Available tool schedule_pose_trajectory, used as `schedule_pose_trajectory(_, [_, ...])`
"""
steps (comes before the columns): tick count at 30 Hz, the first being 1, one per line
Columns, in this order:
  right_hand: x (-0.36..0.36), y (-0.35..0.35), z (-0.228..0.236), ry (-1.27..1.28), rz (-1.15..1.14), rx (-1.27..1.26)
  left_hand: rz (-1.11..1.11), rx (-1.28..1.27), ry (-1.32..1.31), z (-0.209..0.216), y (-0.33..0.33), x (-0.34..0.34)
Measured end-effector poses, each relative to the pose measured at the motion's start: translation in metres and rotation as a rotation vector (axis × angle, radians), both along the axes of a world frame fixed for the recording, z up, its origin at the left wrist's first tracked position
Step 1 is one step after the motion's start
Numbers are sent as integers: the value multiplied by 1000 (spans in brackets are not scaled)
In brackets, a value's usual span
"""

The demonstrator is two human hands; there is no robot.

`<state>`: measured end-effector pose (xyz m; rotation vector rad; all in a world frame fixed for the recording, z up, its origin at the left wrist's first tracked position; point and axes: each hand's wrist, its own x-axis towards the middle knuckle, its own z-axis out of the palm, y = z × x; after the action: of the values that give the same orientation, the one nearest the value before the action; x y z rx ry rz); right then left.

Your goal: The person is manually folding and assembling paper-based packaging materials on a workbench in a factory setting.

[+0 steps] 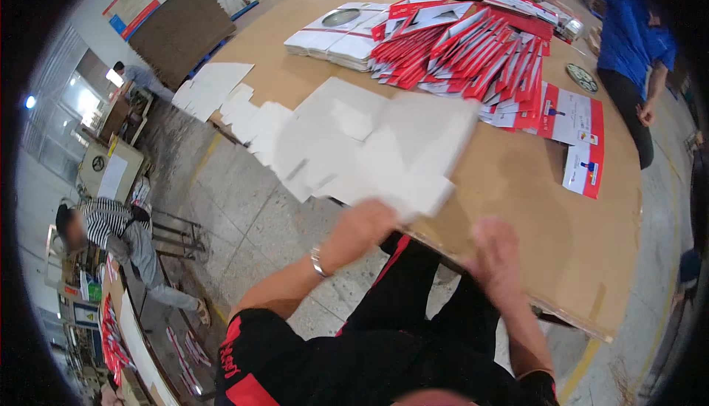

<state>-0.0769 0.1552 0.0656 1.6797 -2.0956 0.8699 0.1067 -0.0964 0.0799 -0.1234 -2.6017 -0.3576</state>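
Cardboard blanks (269, 121) overlapped at left of table (546, 243); near edge apparently gripped by curled left hand (365, 225) on blurred white blank (428, 140), best kept level, flaps unbent; right hand (498, 258) blurred by table edge, grip cannot be told.

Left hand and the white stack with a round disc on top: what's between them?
In the head view, overlapping white sheets, then a strip of brown tabletop.
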Motion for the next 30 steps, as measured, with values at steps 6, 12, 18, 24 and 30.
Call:
schedule_pose_trajectory(6, [39,41,-46,-18,81,7,-314,262,-107,-22,92,-2])
schedule_pose_trajectory(12, [14,166,-30,-566,-309,-45,-132,-66,-322,-80,17,-32])
schedule_pose_trajectory(18, [20,240,-47,-331,-686,4,-369,396,-307,-79,59,-91])
schedule_pose_trajectory(24, [46,246,-63,-268,-816,24,128,394,-201,-99,107,-112])
schedule_pose_trajectory(30, [45,234,-60,-570,-982,-212,-440,520,-307,-93,134,-112])
